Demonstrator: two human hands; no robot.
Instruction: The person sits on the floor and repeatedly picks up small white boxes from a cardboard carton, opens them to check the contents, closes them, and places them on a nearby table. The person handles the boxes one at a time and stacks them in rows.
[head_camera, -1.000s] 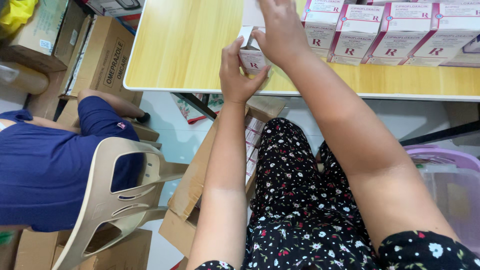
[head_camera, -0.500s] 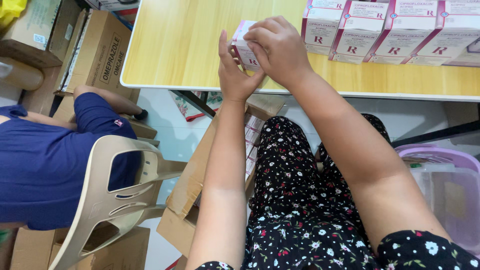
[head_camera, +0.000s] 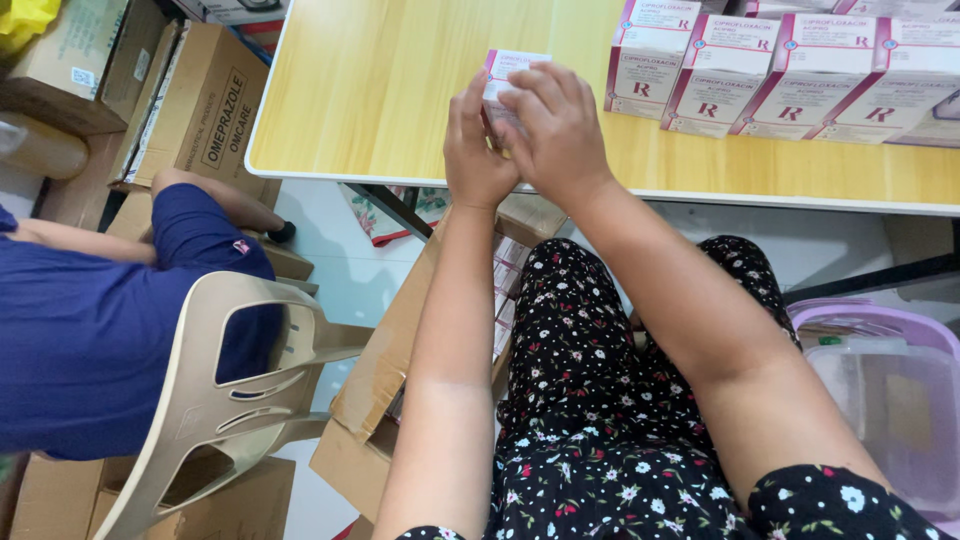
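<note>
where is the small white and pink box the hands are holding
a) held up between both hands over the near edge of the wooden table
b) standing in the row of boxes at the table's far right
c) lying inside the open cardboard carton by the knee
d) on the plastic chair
a: the small white and pink box is pinched between the left hand and the right hand above the wooden table, apart from the row of boxes.

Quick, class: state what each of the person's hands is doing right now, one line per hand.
Left hand: closed on the small white-and-magenta cardboard box.
Right hand: closed on the same box, fingers over its front.
</note>
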